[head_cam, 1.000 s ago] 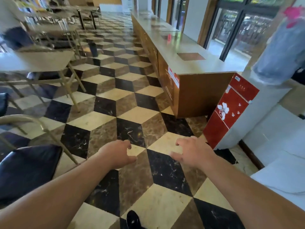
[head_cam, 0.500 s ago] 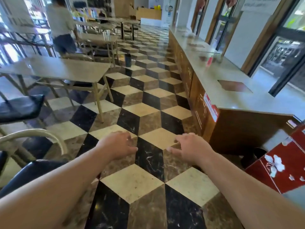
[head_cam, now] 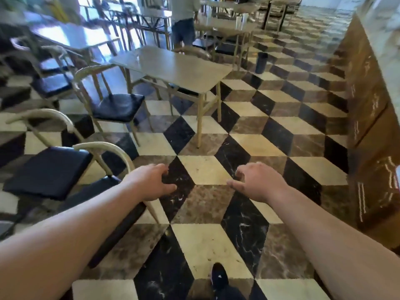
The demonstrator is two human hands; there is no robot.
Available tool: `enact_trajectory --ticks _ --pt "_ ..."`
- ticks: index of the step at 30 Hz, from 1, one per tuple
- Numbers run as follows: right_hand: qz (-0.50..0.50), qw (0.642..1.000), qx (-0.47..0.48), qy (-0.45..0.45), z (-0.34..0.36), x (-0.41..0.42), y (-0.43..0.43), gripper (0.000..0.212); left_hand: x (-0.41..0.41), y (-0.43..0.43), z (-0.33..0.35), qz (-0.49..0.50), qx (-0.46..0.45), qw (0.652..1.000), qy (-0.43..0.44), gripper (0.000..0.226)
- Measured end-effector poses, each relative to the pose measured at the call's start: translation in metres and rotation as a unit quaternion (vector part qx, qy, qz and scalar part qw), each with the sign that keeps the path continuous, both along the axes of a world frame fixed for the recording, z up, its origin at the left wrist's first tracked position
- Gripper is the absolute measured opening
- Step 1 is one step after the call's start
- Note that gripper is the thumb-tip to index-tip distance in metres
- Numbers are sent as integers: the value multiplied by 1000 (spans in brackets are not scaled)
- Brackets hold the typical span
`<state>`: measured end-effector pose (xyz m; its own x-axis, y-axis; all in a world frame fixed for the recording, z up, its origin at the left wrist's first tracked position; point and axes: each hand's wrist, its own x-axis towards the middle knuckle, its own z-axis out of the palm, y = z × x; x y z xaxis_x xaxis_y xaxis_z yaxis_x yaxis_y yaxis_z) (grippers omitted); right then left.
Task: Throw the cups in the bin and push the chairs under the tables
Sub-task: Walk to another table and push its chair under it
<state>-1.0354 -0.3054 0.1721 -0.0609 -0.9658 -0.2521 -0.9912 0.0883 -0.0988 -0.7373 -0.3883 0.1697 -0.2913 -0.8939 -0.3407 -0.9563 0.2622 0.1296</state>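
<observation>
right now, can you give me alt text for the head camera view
Both hands, left and right, reach forward empty over a cube-patterned tiled floor. To the left, black-cushioned chairs stand pulled out from a light table; a dark bin stands farther down the aisle beside a long wooden counter.

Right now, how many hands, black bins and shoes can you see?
Hands: 2 (left hand, right hand)
Black bin: 1
Shoe: 1
Total: 4
</observation>
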Motion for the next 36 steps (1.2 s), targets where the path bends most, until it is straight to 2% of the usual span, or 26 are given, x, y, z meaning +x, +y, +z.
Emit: enact_trajectory --ticks 6,12,15,19,24,28,32,36 --pt "79 996 0 -39 4 -20 -135 71 1 -63 1 143 17 990 4 62" --pt "188 982 -3 -4 1 18 -244 70 25 -113 -1 221 7 974 40 57" --pt "230 973 5 -9 -3 55 -296 71 48 -140 -12 268 15 961 62 56" --pt "295 955 1 35 -12 107 -362 70 89 -187 -35 316 22 946 70 64" --pt "338 938 4 77 -7 178 -446 65 153 -254 -66 383 26 914 129 50" --pt "390 912 15 126 17 244 -512 61 198 -293 -82 410 34 899 149 47" --pt "429 893 21 137 23 318 -559 65 237 -313 -96 448 33 874 184 57" --pt "510 849 34 134 16 389 -573 58 271 -307 -108 508 32 836 207 55"
